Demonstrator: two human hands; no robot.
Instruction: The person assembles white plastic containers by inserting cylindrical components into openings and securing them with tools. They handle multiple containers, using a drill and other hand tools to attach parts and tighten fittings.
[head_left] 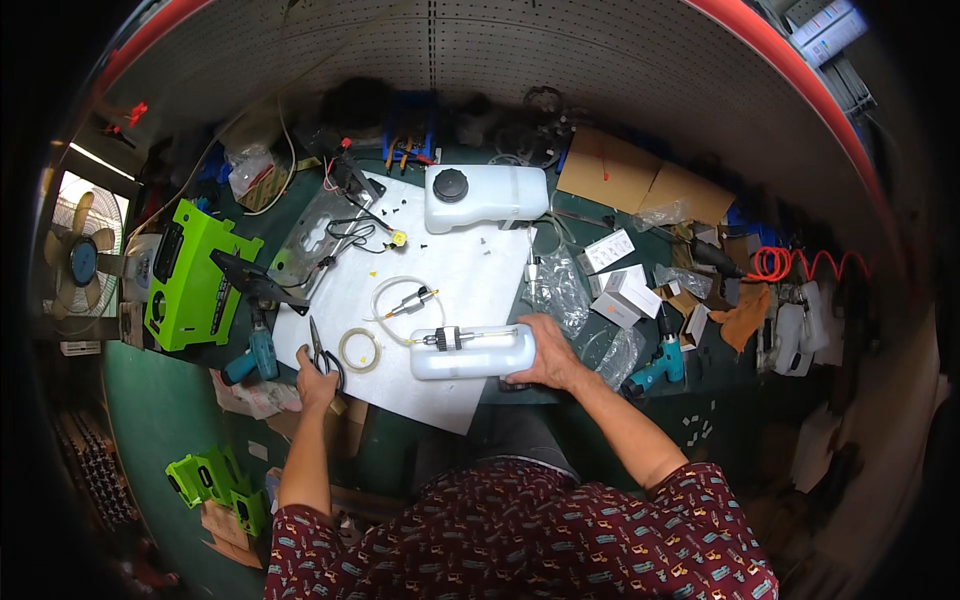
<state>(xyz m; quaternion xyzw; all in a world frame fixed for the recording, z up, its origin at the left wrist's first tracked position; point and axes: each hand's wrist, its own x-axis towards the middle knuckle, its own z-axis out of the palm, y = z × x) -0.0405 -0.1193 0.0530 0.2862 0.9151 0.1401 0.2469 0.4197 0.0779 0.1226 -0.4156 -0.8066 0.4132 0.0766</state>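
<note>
My right hand (548, 355) grips the right end of a translucent white plastic tank (480, 366) lying near the front edge of a white sheet (455, 275). Across the tank's upper side lies a black-ridged fitting (450, 339) with a thin tube assembly. My left hand (318, 385) is closed around the dark handles of a pair of scissors (318, 350), their blades pointing away from me. Between the hands rests a pale yellowish ring (360, 349), like a tape roll. Just beyond it is a looped clear hose (378, 298) with a small metal-and-black fitting (413, 301).
A second white tank (485, 198) with a black cap stands farther back. Green housing (195, 280), a metal bracket plate (315, 232) and a teal drill (262, 352) are at left. White boxes (625, 295), plastic bags (560, 285) and another teal drill (660, 365) lie at right.
</note>
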